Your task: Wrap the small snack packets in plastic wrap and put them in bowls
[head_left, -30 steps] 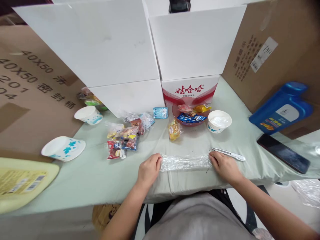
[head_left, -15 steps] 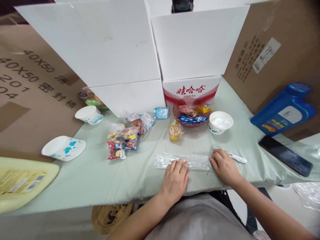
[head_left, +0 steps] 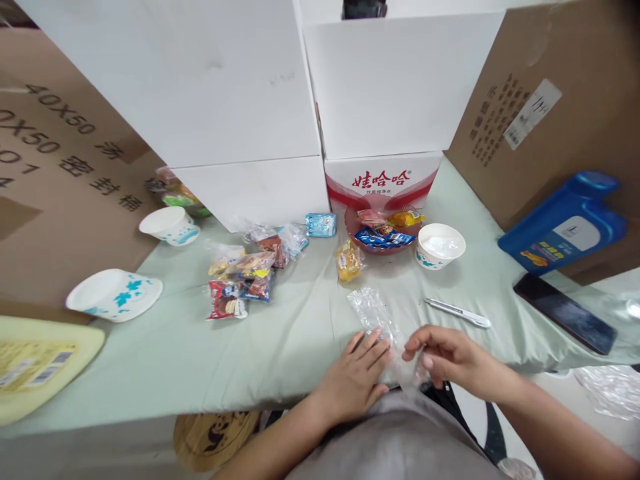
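A flattened strip of clear plastic film (head_left: 373, 311) lies slantwise on the cloth, its near end at the table's front edge. My left hand (head_left: 353, 373) is spread flat, palm down, with its fingertips on the strip's left side. On the other side my right hand (head_left: 453, 357) is raised a little, with curled fingers and the thumb at the film's blurred near end. The fingers partly hide the grip. Beyond my right hand rests a white utility knife (head_left: 457, 312), untouched.
Behind are a reddish bowl (head_left: 383, 248) of wrapped snacks, a paper bowl (head_left: 440, 257) and a yellow snack packet (head_left: 349, 262). Several snack packets (head_left: 250, 273) lie left. A phone (head_left: 565, 313) and a blue bottle (head_left: 565, 223) are right. White boxes (head_left: 405, 87) stand behind.
The film has turned from lying crosswise to slanting toward me. My right hand has moved left and nearer, off the table beside the knife. My left hand has shifted slightly nearer.
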`<state>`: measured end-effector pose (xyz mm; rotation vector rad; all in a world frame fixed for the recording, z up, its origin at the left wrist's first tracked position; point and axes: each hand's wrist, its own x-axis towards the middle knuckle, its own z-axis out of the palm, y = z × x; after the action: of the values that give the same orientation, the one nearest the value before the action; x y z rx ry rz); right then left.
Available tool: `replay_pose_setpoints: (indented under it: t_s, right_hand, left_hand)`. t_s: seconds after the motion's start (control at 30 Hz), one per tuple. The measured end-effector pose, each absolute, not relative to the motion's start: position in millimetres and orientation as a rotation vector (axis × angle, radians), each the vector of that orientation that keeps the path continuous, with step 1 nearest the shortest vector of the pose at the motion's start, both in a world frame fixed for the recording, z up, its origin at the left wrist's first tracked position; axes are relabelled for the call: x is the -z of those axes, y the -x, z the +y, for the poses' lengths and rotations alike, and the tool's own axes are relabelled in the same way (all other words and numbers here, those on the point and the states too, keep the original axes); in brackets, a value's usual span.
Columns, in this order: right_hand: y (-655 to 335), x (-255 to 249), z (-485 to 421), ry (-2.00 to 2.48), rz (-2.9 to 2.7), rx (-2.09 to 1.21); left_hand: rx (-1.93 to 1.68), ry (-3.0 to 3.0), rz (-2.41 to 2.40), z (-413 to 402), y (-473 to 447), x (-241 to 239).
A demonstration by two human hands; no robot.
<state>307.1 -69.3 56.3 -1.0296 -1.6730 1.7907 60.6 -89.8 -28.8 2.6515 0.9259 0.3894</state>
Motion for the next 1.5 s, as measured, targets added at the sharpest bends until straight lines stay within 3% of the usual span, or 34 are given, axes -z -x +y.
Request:
replay_pose_setpoints:
  t_s: [0.27,0.43,0.57,0.7,0.83,0.93,1.17,1.33,1.5]
  right_hand:
    - [-247,-19,17,1.102,-1.066,-1.965]
    - [-230,6,33,1.093,-0.99,-1.939]
    - [-239,6,29,1.043,-1.196,-1.538]
    - [-252,11,11,1.082,-1.838,-1.013]
    - [-250,31,-8,1.067,-2.406,-0.408]
    - [-245,41,-13,1.122,-2.484,-0.198]
    - [-254,22,-16,1.058,-2.456,-0.313]
    - [-275,12,-39,0.858,-2.575,-0.422]
    - [-282,15,-53,0.819,-2.596,-0.284]
  left_hand:
    - [-0.46,-2.491,1.001,-87,-60,28]
    - [-0.478,-2.474,1.068,-88,-61,29]
    - [-0.504,-2.476,1.067,-88,-62,31]
    - [-0.55,-2.483,1.061,-89,-62,33]
    - [-0.843,-2.425,1.109,-91,-61,26]
    - [-1.033,-2.375,1.191,-83,-59,13]
    - [-0.695,-2.572,1.27,-36,-57,8]
    - [-0.804,-2.504,1.314,-25,-48,28]
    - [-0.855,-2.478,1.194,-28,-45,32]
